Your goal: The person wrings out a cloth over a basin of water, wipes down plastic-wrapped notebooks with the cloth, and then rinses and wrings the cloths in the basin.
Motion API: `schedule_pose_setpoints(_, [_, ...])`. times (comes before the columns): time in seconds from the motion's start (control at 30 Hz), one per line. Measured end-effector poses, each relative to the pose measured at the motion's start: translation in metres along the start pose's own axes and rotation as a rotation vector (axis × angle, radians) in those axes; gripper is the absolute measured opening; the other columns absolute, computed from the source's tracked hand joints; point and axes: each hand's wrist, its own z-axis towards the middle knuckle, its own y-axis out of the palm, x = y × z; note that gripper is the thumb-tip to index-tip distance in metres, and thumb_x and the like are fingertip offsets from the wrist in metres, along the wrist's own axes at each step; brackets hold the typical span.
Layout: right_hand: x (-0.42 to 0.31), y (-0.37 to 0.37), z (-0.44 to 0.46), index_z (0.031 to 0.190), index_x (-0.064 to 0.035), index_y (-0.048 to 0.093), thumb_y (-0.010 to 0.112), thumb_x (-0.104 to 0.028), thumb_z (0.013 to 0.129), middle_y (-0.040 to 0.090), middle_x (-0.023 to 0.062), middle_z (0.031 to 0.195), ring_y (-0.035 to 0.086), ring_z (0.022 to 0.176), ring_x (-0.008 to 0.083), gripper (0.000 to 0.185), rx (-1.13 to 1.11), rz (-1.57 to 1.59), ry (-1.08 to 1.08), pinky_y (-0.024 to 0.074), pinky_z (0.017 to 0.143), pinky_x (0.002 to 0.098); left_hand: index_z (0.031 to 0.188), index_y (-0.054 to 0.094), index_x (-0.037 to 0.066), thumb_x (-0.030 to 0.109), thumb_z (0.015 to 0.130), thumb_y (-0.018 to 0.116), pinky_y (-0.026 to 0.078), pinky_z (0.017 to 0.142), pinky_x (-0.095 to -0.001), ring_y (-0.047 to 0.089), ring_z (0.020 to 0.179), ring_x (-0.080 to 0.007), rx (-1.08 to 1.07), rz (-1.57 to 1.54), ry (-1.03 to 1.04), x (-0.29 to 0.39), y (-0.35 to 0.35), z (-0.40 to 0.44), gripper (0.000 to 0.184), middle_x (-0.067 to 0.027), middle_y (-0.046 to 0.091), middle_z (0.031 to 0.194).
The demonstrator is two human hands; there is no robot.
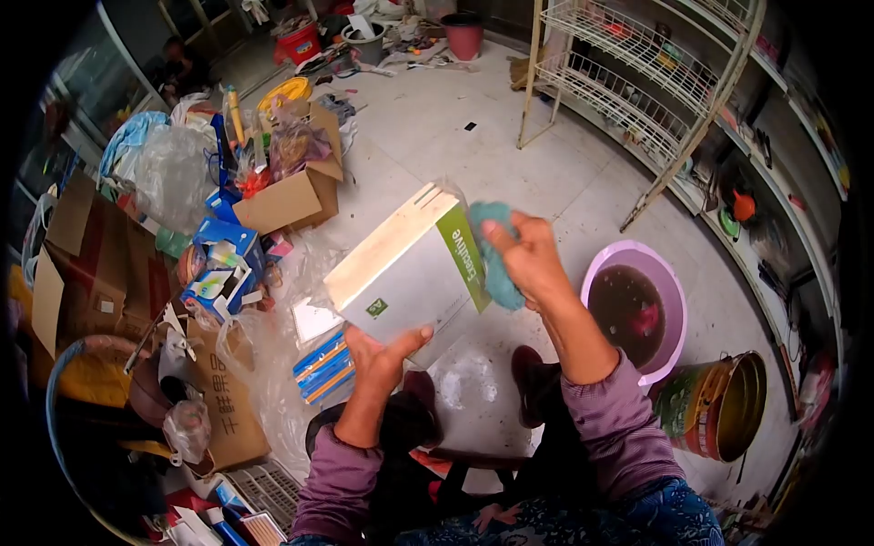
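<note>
Pack (410,289) with the word Executive on its green band is in front of us, held tilted above the floor, between our two hands. Our left hand (373,359) is clamped on its lower corner, with the thumb on the grey face; the fingers beneath are mostly hidden. Our right hand (530,255) is closed around a teal cloth (497,268), which lies against the green side.

We judge that the pack could turn or slip, because only one hand carries its weight, near one corner. If the cloth is wet, which we cannot tell, the paper could suffer.

To our right, a lilac basin (675,314) with dark water stands near, so a wide swing of the arm could hit it; a painted tin (687,408) is just beside. To our left, transparent plastic sheet (278,400), blue-and-orange striped bundle (325,369) and carton (280,205) crowd the floor. Farther ahead, a wire rack (628,105) blocks the right side.
</note>
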Motion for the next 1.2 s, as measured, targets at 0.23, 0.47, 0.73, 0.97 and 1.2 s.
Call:
schedule_pose_setpoints(0.23, [-0.026,0.004,-0.004,0.102,0.0046,0.062,0.058,-0.007,0.082,0.062,0.0214,0.100,0.060,0.096,0.0343,0.024,0.138,-0.454,-0.807,0.0455,0.088,0.0400,0.094,0.065,-0.004,0.010,0.067,0.075,0.050,0.071,-0.0284,0.063,0.075,-0.0150,-0.042,0.458,0.141,-0.025,-0.006,-0.002,0.032,-0.0080,0.068,0.085])
schedule_pose_setpoints(0.47, [-0.027,0.049,-0.036,0.094,0.0013,0.061,0.057,-0.007,0.075,0.057,0.0212,0.101,0.051,0.112,0.0397,0.021,-0.289,-0.338,-0.970,0.0271,0.106,0.0525,0.082,0.062,-0.001,0.015,0.060,0.081,0.048,0.056,-0.0322,0.061,0.059,-0.0221,0.054,0.502,0.474,-0.033,-0.005,-0.001,0.033,-0.0124,0.063,0.068])
schedule_pose_setpoints(0.73, [-0.022,0.043,-0.044,0.097,0.0046,0.064,0.057,-0.004,0.078,0.063,0.0223,0.101,0.063,0.098,0.0327,0.022,-0.127,-0.445,-0.989,0.0391,0.100,0.0469,0.090,0.059,-0.001,0.011,0.059,0.079,0.050,0.058,-0.0325,0.065,0.063,-0.0258,-0.026,0.536,0.513,-0.040,-0.009,0.004,0.038,-0.0131,0.065,0.072])
schedule_pose_setpoints(0.97, [-0.021,0.015,-0.010,0.099,0.0037,0.065,0.057,-0.004,0.078,0.064,0.0199,0.104,0.063,0.099,0.0305,0.023,-0.112,-0.500,-0.501,0.0399,0.100,0.0477,0.092,0.062,0.000,0.011,0.059,0.079,0.050,0.058,-0.0325,0.064,0.062,-0.0250,0.021,0.551,0.468,-0.033,-0.006,-0.002,0.039,-0.0130,0.064,0.073])
schedule_pose_setpoints(1.2, [-0.016,0.018,-0.010,0.100,0.0024,0.065,0.056,-0.002,0.080,0.064,0.0168,0.106,0.063,0.101,0.0312,0.022,-0.120,-0.431,-0.767,0.0395,0.100,0.0456,0.094,0.061,-0.002,0.010,0.060,0.079,0.050,0.056,-0.0326,0.065,0.062,-0.0231,0.039,0.569,0.483,-0.029,-0.002,-0.004,0.041,-0.0136,0.064,0.070])
